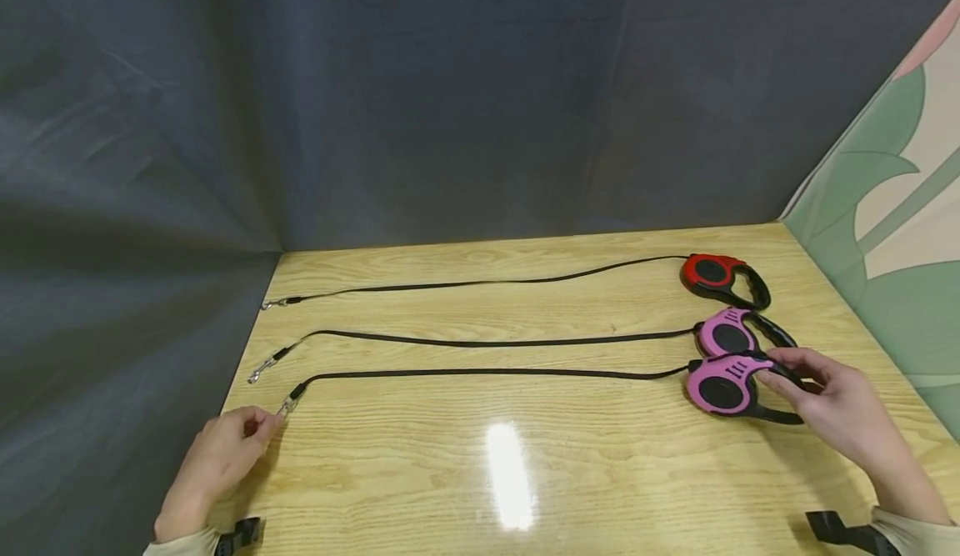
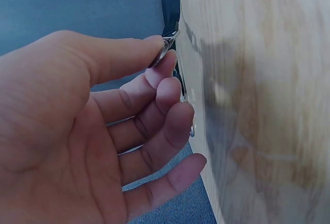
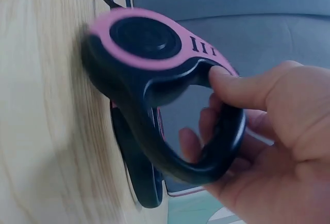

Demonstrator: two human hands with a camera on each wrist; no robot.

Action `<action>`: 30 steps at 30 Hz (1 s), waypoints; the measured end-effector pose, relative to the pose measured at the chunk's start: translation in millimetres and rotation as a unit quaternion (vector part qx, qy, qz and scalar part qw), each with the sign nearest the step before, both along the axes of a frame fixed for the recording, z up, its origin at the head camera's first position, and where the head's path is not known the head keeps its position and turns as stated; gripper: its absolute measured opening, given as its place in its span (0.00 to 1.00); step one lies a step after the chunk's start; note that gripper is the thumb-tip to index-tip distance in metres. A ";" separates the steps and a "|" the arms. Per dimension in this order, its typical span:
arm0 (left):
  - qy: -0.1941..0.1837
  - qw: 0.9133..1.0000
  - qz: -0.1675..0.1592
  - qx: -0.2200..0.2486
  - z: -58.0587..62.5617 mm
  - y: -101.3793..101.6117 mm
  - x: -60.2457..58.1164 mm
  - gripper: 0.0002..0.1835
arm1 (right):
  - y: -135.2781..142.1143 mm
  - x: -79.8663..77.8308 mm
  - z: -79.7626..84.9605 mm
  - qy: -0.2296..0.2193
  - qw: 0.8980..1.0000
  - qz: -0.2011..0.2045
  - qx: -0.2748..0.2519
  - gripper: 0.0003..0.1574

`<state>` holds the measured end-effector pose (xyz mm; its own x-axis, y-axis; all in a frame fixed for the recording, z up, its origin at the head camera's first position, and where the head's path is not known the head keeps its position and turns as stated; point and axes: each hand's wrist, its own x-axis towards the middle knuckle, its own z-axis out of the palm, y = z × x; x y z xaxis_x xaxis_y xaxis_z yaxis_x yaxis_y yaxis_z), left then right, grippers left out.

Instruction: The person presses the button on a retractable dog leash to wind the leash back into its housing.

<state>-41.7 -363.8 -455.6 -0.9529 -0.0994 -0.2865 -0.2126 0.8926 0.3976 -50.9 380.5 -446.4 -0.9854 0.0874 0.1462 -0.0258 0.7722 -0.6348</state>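
Observation:
My right hand (image 1: pixel 840 402) grips the black loop handle of the nearest pink retractable leash (image 1: pixel 722 385), fingers through the loop and thumb on top, as the right wrist view shows. Its black cord (image 1: pixel 480 372) runs left across the table to a metal clip (image 1: pixel 287 406). Thumb and forefinger of my left hand (image 1: pixel 228 448) pinch that clip (image 2: pixel 164 49); the other fingers are loosely bent. Just behind lies a second pink leash (image 1: pixel 729 335), partly overlapped by the held one, its cord ending in a clip (image 1: pixel 260 370) on the left.
A red retractable leash (image 1: pixel 708 271) lies farthest back, its cord stretched left to a clip (image 1: pixel 274 303) by the table's left edge. Dark cloth (image 1: pixel 480 122) hangs behind and to the left of the wooden table (image 1: pixel 375 473). Leaf-patterned fabric (image 1: pixel 900 206) borders the right.

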 end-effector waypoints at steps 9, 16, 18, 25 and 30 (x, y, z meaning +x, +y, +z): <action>0.043 0.999 -0.015 0.003 0.4 4.0 -1.2 0.22 | -4.8 -0.5 1.9 0.041 0.998 0.034 0.022 0.11; 0.078 0.997 -0.010 0.006 0.3 6.3 -3.4 0.23 | -2.9 0.1 6.2 -0.056 0.998 0.019 -0.005 0.19; 0.088 0.996 -0.005 0.001 0.4 6.3 -3.1 0.23 | -2.0 -0.8 7.6 -0.086 0.996 0.007 -0.006 0.24; 0.114 0.993 0.011 0.000 -2.3 4.0 -0.8 0.21 | -4.1 -6.0 11.0 -0.114 0.993 -0.027 0.013 0.30; 0.119 0.992 0.029 -0.006 -2.9 2.0 -1.3 0.22 | -3.8 -6.7 8.3 -0.111 0.993 -0.034 0.012 0.28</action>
<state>-43.0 -361.9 -458.5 -0.9862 -0.1573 -0.0515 -0.1640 0.8869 0.4319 -57.6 376.7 -438.1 -0.9854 0.1549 -0.0714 0.1664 0.7825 -0.6000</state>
